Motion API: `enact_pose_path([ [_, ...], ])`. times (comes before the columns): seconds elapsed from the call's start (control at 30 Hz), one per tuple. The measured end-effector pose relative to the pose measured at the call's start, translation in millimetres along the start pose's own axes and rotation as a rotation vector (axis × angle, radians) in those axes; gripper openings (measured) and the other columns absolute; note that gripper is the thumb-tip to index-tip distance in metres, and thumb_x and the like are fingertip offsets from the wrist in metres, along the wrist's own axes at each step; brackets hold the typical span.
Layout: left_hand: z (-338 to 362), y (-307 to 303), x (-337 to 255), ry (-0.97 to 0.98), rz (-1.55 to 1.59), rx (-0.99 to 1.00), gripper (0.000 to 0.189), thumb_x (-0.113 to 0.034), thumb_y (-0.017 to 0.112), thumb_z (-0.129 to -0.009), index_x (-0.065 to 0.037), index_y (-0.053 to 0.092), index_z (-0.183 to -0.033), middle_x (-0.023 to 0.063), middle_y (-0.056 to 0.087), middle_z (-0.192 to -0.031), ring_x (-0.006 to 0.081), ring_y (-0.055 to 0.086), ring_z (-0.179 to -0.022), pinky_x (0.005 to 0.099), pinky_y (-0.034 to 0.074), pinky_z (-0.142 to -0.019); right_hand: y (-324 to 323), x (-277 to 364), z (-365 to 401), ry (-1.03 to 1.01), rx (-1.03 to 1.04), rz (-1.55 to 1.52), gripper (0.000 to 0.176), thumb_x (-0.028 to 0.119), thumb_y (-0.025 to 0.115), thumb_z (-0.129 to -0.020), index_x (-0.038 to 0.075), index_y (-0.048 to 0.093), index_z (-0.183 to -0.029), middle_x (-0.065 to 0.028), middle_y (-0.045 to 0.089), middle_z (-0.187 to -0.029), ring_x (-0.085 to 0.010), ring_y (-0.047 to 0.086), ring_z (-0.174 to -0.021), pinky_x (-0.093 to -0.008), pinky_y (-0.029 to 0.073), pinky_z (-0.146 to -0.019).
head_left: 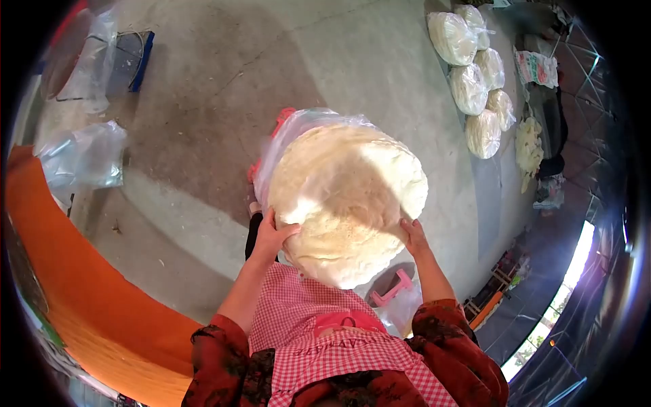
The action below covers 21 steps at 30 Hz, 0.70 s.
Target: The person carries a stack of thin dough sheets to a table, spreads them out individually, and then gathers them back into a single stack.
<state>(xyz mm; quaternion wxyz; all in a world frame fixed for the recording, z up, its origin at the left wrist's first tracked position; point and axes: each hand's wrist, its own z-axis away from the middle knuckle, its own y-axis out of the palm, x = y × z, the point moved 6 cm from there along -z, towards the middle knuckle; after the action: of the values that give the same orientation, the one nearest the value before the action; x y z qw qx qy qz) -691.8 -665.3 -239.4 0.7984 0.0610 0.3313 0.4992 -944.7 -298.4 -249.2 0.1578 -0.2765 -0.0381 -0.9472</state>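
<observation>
A big round of pale flatbread (346,197), thick enough to look like a pile, is in front of me at waist height. My left hand (274,234) is closed on its lower left edge, thumb lying on top. On the lower right edge my right hand (412,237) grips it the same way, its fingers partly hidden by the bread. Behind the bread's upper left side shows a clear plastic bag (298,125), with red plastic parts (283,119) beside it. The bread hides whatever lies directly underneath.
Several bags of round flatbread (468,88) stand on the floor at the right. A pink plastic piece (392,288) is by my right forearm. An orange covered surface (88,271) curves along my left, with clear plastic bags (85,156) at its far end.
</observation>
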Motion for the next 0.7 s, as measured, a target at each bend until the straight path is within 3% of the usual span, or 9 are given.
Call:
enact_pose_path([
  [0.33, 13, 11, 9, 0.087, -0.019, -0.016, 0.06, -0.008, 0.073, -0.072, -0.001, 0.044, -0.125, 0.0105, 0.056, -0.116, 0.0214, 0.055, -0.106, 0.0338, 0.046, -0.091, 16, 21, 9, -0.024, 0.08, 0.073, 0.049, 0.013, 0.07, -0.082, -0.005, 0.048, -0.123, -0.0105, 0.06, -0.114, -0.0191, 0.06, -0.102, -0.0326, 0.05, -0.09],
  [0.43, 16, 4, 10, 0.111, -0.275, -0.187, 0.063, -0.008, 0.072, -0.073, 0.0, 0.041, -0.127, 0.0109, 0.054, -0.118, 0.0206, 0.054, -0.107, 0.0327, 0.045, -0.09, 28, 32, 22, -0.014, 0.099, 0.061, 0.05, 0.015, 0.072, -0.081, -0.004, 0.049, -0.121, -0.0109, 0.06, -0.114, -0.0191, 0.06, -0.102, -0.033, 0.05, -0.09],
  [0.47, 17, -1, 13, 0.235, -0.428, -0.266, 0.072, -0.01, 0.073, -0.073, 0.0, 0.035, -0.133, 0.018, 0.046, -0.131, 0.0288, 0.048, -0.118, 0.0385, 0.04, -0.098, 19, 33, 15, -0.06, 0.108, 0.132, 0.053, 0.017, 0.072, -0.08, -0.004, 0.047, -0.122, -0.0112, 0.059, -0.114, -0.0197, 0.06, -0.102, -0.0332, 0.05, -0.088],
  [0.53, 70, 49, -43, 0.58, -1.143, -0.525, 0.077, -0.016, 0.073, -0.074, -0.003, 0.032, -0.137, 0.0227, 0.036, -0.139, 0.0354, 0.038, -0.127, 0.0464, 0.031, -0.104, 7, 43, 18, -0.11, 0.018, 0.315, 0.067, 0.023, 0.076, -0.076, 0.0, 0.042, -0.128, -0.0124, 0.055, -0.121, -0.0203, 0.056, -0.11, -0.0357, 0.046, -0.093],
  [0.57, 96, 82, -58, 0.771, -1.499, -0.646, 0.08, -0.02, 0.073, -0.074, -0.005, 0.03, -0.139, 0.025, 0.031, -0.143, 0.0387, 0.034, -0.132, 0.0504, 0.027, -0.107, -21, 45, -3, -0.442, -0.17, 0.708, 0.075, 0.029, 0.077, -0.074, 0.002, 0.04, -0.133, -0.0156, 0.049, -0.13, -0.0252, 0.05, -0.119, -0.0398, 0.039, -0.101],
  [0.6, 105, 101, -45, 0.839, -1.526, -0.508, 0.08, -0.024, 0.072, -0.075, -0.007, 0.029, -0.141, 0.0253, 0.027, -0.145, 0.0402, 0.028, -0.134, 0.054, 0.021, -0.107, 29, 101, 55, -0.619, -0.36, 1.012, 0.077, 0.032, 0.075, -0.076, 0.004, 0.037, -0.136, -0.0161, 0.044, -0.136, -0.0309, 0.043, -0.126, -0.0419, 0.035, -0.105],
  [0.63, 114, 119, -28, 0.899, -1.548, -0.368, 0.081, -0.028, 0.071, -0.076, -0.009, 0.028, -0.142, 0.0257, 0.023, -0.147, 0.0417, 0.022, -0.137, 0.0576, 0.016, -0.108, 61, 130, 77, -0.936, -0.377, 1.074, 0.07, 0.031, 0.073, -0.076, 0.005, 0.041, -0.132, -0.0165, 0.046, -0.132, -0.0349, 0.044, -0.123, -0.0423, 0.039, -0.1],
  [0.67, 124, 136, -10, 0.954, -1.566, -0.22, 0.082, -0.032, 0.07, -0.077, -0.012, 0.027, -0.144, 0.026, 0.019, -0.149, 0.0432, 0.016, -0.139, 0.0612, 0.011, -0.109, 93, 157, 93, -1.023, -0.249, 1.101, 0.069, 0.033, 0.071, -0.078, 0.009, 0.04, -0.135, -0.0167, 0.042, -0.137, -0.0346, 0.04, -0.127, -0.0441, 0.033, -0.104],
  [0.7, 127, 147, 10, 0.894, -1.65, -0.119, 0.081, -0.036, 0.068, -0.078, -0.014, 0.026, -0.145, 0.0244, 0.018, -0.15, 0.0424, 0.015, -0.14, 0.0625, 0.009, -0.109, 116, 162, 85, -1.076, -0.254, 1.21, 0.07, 0.039, 0.067, -0.08, 0.014, 0.038, -0.139, -0.0156, 0.04, -0.139, -0.0335, 0.035, -0.131, -0.0515, 0.025, -0.108],
])
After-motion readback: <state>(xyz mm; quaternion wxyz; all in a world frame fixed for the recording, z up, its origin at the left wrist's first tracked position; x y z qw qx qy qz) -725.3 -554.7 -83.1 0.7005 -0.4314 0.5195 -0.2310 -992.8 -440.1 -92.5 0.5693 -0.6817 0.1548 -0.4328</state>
